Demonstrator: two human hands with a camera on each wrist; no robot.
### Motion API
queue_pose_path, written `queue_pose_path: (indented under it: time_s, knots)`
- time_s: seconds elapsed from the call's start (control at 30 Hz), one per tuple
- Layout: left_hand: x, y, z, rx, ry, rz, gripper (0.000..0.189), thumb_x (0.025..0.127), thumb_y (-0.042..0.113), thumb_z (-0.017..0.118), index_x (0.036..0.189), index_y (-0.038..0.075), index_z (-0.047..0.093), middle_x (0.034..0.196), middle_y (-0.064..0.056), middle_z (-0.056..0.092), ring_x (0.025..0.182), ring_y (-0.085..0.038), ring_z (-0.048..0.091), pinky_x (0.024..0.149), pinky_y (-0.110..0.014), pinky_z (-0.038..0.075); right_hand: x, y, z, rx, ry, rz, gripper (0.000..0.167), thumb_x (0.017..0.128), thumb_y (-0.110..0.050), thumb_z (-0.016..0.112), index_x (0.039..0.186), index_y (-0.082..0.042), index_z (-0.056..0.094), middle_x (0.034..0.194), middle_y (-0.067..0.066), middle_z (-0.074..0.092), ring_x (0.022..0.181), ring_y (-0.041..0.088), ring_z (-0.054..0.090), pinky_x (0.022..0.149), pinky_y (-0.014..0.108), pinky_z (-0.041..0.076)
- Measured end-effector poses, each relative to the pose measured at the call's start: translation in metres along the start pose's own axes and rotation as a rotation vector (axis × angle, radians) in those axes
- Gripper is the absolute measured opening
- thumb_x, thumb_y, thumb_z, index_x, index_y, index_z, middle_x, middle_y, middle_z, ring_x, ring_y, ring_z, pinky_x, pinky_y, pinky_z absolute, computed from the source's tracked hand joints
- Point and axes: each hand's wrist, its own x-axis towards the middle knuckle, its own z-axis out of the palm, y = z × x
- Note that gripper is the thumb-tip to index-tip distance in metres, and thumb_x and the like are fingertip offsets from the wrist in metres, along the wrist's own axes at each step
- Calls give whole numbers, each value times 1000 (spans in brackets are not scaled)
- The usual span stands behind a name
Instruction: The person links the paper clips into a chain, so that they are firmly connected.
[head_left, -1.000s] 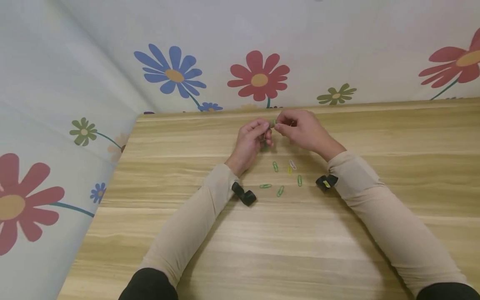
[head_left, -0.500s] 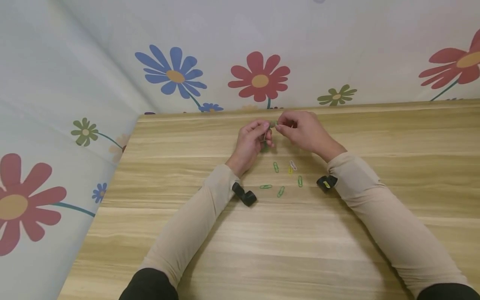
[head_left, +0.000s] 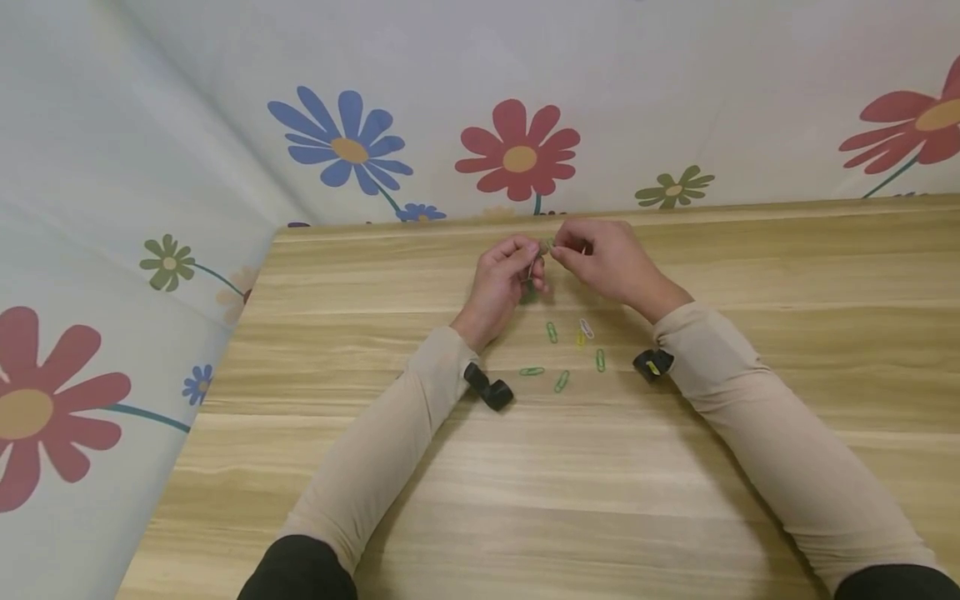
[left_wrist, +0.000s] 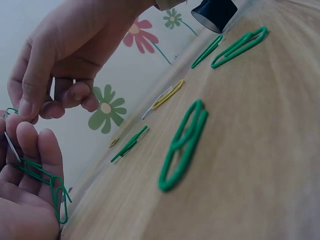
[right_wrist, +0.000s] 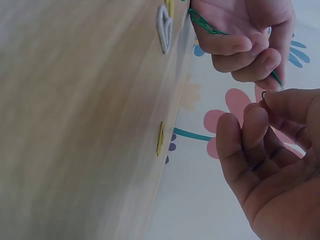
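Near the back of the table, my left hand (head_left: 497, 282) pinches a short chain of linked paper clips between thumb and forefinger. Green paper clips (left_wrist: 59, 197) of that chain dangle over its fingers in the left wrist view, below a pale clip (left_wrist: 12, 147). My right hand (head_left: 613, 262) is level with it, thumb and forefinger pinching a small green paper clip (right_wrist: 264, 95) right at the left fingertips. Another bit of green clip (right_wrist: 276, 77) shows at the left thumb tip. Fingers hide most of the place where the clips meet.
On the wooden table (head_left: 525, 500), nearer me than the hands, lie several loose green paper clips (head_left: 532, 372), a white paper clip (head_left: 587, 329) and a yellow paper clip (head_left: 581, 338). Another yellow clip (right_wrist: 160, 139) lies farther off. A flower-patterned wall (head_left: 420, 50) borders the back edge.
Both hands stay in nearly the same place, fingertips still together; only the green clip between them shifts slightly. The loose clips have not moved.
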Motion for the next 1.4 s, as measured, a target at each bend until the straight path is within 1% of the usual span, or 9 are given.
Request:
queue_pose_path:
  time_s: [0.23, 0.53, 0.7, 0.8, 0.93, 1.0, 1.07, 1.2, 1.4]
  knots:
    - [0, -1, -1, 34, -6, -10, 19, 103, 6, 54, 89, 9, 65, 72, -4, 57, 61, -15, 55, 62, -27, 54, -1, -3, 0, -14, -3, -29, 8, 98, -13, 66, 93, -7, 69, 78, 5, 62, 69, 22, 51, 62, 35, 40]
    - [1, -2, 1, 59, -37, 15, 16, 102, 6, 57, 88, 7, 65, 77, -6, 57, 67, -15, 54, 62, -25, 52, -2, -4, -1, 6, 14, 20, 10, 99, -14, 64, 94, -7, 70, 81, 6, 64, 72, 23, 52, 64, 35, 41]
    - [2, -4, 1, 138, -70, 8, 17, 100, -1, 58, 87, 4, 66, 77, -9, 59, 66, -15, 55, 61, -24, 51, -1, -7, -4, 105, 43, 17, 10, 99, -13, 63, 94, -7, 69, 81, 6, 63, 67, 20, 54, 59, 30, 46]
    - [2, -4, 1, 125, -68, -4, 16, 102, 0, 55, 90, 4, 65, 74, -9, 58, 64, -15, 55, 61, -24, 52, -1, -9, -6, 142, 39, 18, 10, 99, -13, 64, 94, -6, 69, 81, 7, 63, 64, 20, 55, 56, 29, 47]
    - [2, -2, 2, 23, -55, -4, 19, 105, 3, 49, 92, 5, 63, 71, -8, 54, 61, -16, 52, 60, -27, 52, 0, -7, -8, 61, 15, 10, 9, 98, -11, 65, 91, -6, 69, 78, 7, 61, 67, 21, 52, 60, 32, 42]
    - [2, -1, 2, 13, -59, -8, 20, 105, 4, 48, 92, 6, 62, 70, -7, 52, 59, -16, 50, 60, -28, 53, 1, -6, -8, 0, -16, 6, 9, 97, -11, 65, 90, -7, 68, 77, 6, 60, 69, 22, 50, 62, 34, 39]
    - [2, 0, 2, 14, -62, -15, 21, 105, 5, 48, 90, 7, 62, 68, -6, 50, 57, -15, 49, 60, -29, 53, 1, -4, -8, -36, -52, 1, 8, 97, -12, 65, 91, -7, 68, 78, 6, 61, 70, 22, 51, 62, 35, 40]
    - [1, 1, 2, 43, -59, -27, 23, 104, 6, 49, 85, 8, 61, 67, -5, 48, 56, -14, 47, 60, -29, 54, 1, -3, -7, -35, -91, -22, 8, 98, -13, 65, 93, -8, 67, 80, 5, 63, 70, 22, 52, 63, 35, 41]
    - [-1, 1, 3, 53, -40, -43, 24, 105, 6, 49, 83, 7, 60, 66, -4, 45, 55, -14, 47, 60, -29, 54, 1, -3, -6, -4, -73, -48, 8, 97, -12, 65, 91, -8, 67, 80, 5, 63, 70, 22, 52, 62, 35, 41]
